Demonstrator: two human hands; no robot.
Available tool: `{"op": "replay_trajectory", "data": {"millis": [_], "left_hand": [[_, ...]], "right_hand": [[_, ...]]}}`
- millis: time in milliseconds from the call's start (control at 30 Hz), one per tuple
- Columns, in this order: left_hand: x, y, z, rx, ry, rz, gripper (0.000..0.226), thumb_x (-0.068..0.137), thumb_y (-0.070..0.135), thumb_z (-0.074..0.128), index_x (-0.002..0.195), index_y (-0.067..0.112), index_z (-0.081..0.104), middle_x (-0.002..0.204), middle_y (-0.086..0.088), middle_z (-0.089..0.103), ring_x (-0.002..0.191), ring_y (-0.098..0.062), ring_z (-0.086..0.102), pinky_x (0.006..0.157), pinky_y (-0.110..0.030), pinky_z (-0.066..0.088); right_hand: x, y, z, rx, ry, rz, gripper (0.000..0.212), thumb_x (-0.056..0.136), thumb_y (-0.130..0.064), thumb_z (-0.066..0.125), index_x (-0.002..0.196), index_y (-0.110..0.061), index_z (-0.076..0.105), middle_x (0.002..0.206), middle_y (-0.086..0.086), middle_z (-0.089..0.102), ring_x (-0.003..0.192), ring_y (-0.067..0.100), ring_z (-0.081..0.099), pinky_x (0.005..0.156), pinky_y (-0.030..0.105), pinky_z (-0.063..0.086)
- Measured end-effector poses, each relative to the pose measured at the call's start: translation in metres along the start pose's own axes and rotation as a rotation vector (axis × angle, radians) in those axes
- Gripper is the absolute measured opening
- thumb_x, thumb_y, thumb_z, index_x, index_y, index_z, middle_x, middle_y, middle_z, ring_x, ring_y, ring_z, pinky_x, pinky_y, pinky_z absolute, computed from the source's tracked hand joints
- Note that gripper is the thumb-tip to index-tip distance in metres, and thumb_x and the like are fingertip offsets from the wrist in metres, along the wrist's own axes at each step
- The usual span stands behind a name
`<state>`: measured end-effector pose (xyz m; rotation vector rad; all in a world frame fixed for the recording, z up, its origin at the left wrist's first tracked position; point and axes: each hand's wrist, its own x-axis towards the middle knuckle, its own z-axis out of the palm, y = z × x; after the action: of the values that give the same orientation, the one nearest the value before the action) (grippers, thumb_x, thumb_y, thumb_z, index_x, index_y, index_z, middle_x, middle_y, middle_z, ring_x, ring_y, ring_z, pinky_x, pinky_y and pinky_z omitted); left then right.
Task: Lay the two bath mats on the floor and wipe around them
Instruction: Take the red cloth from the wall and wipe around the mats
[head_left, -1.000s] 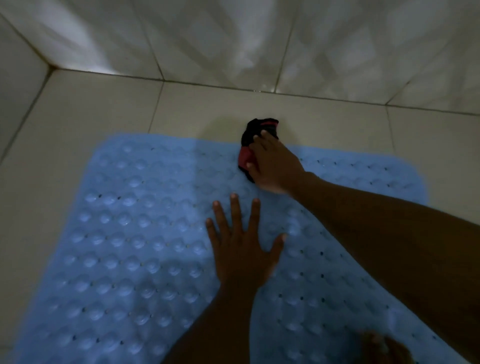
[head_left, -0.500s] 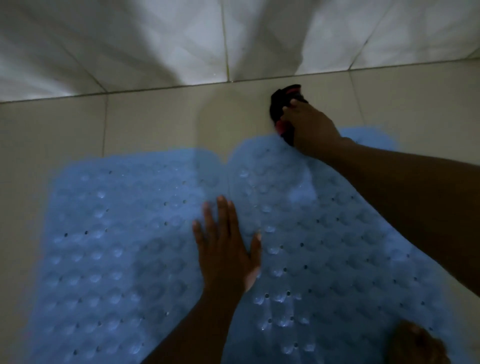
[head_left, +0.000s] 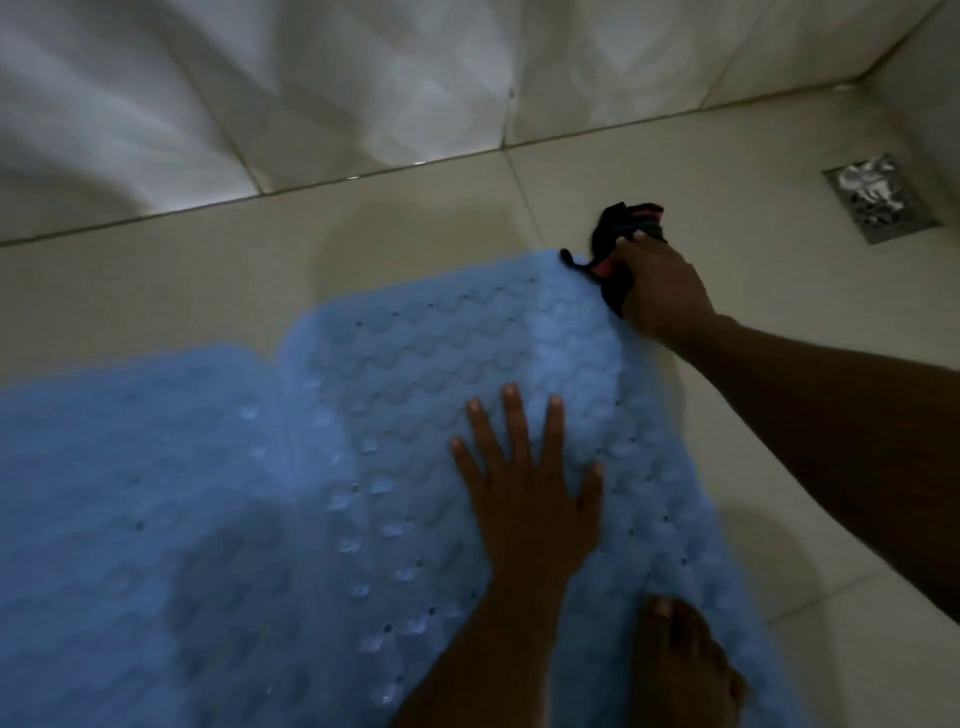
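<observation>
Pressing flat on the right-hand bath mat (head_left: 467, 364), the left hand (head_left: 524, 493) lies with fingers spread and nothing in its grasp, probably to pin the mat so it does not slide or lift while the floor next to it is rubbed. The right hand (head_left: 660, 291) is closed around a bunched dark cloth (head_left: 623, 228) with a pink-red edge, held down at the mat's far right corner, where the cloth meets the pale floor tiles (head_left: 208, 270); that placement suits wiping along the mat's border, not across it. Both pale blue mats are already down: the left-hand bath mat (head_left: 130, 493) lies beside the other, and their edges meet, or perhaps overlap slightly, along a seam; blur keeps this from being certain. Both carry raised bumps and small holes. A bare foot (head_left: 680, 670) rests on the near part of the right-hand mat, adding weight that likely helps hold it. A metal floor drain (head_left: 878, 200) sits in the tiles near the corner, apart from the cloth, and the tiled wall (head_left: 363, 78) rises behind. Laying appears done; wiping around the edges appears under way, with the right side and the near edges seemingly left to do.
</observation>
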<state>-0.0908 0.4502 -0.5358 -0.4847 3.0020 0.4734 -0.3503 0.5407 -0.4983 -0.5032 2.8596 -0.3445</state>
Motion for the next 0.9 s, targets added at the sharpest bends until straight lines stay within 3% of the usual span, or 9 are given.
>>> {"op": "replay_trajectory", "data": {"millis": [167, 300, 400, 500, 600, 733, 900], "left_hand": [[0.003, 0.001, 0.001, 0.004, 0.065, -0.009, 0.08, 0.092, 0.068, 0.04, 0.161, 0.031, 0.023, 0.17, -0.012, 0.006, 0.154, -0.045, -0.004, 0.118, -0.069, 0.005], [0.001, 0.002, 0.006, 0.01, 0.113, 0.02, 0.079, 0.091, 0.066, 0.045, 0.159, 0.029, 0.029, 0.168, -0.015, 0.015, 0.153, -0.048, 0.005, 0.117, -0.07, 0.01], [0.003, 0.001, 0.008, 0.045, 0.17, 0.019, 0.076, 0.093, 0.067, 0.043, 0.157, 0.028, 0.034, 0.166, -0.016, 0.023, 0.152, -0.05, 0.013, 0.117, -0.069, 0.014], [0.0, 0.002, 0.008, 0.078, 0.127, 0.014, 0.078, 0.093, 0.07, 0.038, 0.159, 0.031, 0.028, 0.168, -0.014, 0.017, 0.152, -0.049, 0.01, 0.118, -0.068, 0.011], [-0.001, 0.002, 0.012, 0.107, 0.106, 0.004, 0.081, 0.092, 0.073, 0.035, 0.161, 0.034, 0.018, 0.17, -0.011, 0.008, 0.154, -0.047, 0.002, 0.118, -0.068, 0.008], [0.001, 0.004, 0.014, 0.157, 0.091, -0.027, 0.081, 0.092, 0.074, 0.032, 0.161, 0.038, 0.011, 0.171, -0.008, 0.004, 0.155, -0.044, -0.001, 0.119, -0.068, 0.006], [0.004, 0.002, 0.012, 0.173, 0.035, -0.044, 0.082, 0.09, 0.077, 0.027, 0.161, 0.041, 0.005, 0.171, -0.008, -0.001, 0.155, -0.042, -0.005, 0.119, -0.068, 0.004]], "right_hand": [[-0.081, 0.028, 0.02, 0.106, 0.035, 0.008, 0.047, 0.093, -0.017, 0.066, 0.136, 0.0, 0.057, 0.149, 0.022, 0.05, 0.144, 0.037, 0.04, 0.112, 0.046, 0.038], [-0.148, 0.03, 0.025, 0.168, 0.04, 0.042, 0.047, 0.092, -0.003, 0.061, 0.139, 0.001, 0.055, 0.15, 0.022, 0.049, 0.145, 0.038, 0.039, 0.115, 0.05, 0.038], [-0.188, 0.028, 0.018, 0.184, -0.088, 0.093, 0.056, 0.09, -0.002, 0.056, 0.145, 0.0, 0.047, 0.153, 0.022, 0.045, 0.148, 0.037, 0.034, 0.118, 0.047, 0.033], [-0.218, 0.027, 0.009, 0.205, -0.219, 0.122, 0.058, 0.079, -0.022, 0.049, 0.133, -0.002, 0.057, 0.136, 0.022, 0.057, 0.13, 0.041, 0.05, 0.103, 0.047, 0.045], [-0.219, 0.039, 0.007, 0.121, -0.059, 0.04, 0.057, 0.081, -0.036, 0.042, 0.123, -0.005, 0.064, 0.129, 0.019, 0.063, 0.12, 0.043, 0.056, 0.093, 0.051, 0.05], [-0.201, 0.046, 0.029, 0.026, -0.011, -0.037, 0.072, 0.096, -0.049, 0.027, 0.148, -0.002, 0.044, 0.157, 0.022, 0.039, 0.148, 0.041, 0.031, 0.116, 0.06, 0.028], [-0.218, 0.062, 0.046, 0.018, 0.002, -0.062, 0.067, 0.098, -0.038, 0.02, 0.154, -0.003, 0.034, 0.163, 0.019, 0.03, 0.154, 0.037, 0.02, 0.123, 0.056, 0.019]]}}
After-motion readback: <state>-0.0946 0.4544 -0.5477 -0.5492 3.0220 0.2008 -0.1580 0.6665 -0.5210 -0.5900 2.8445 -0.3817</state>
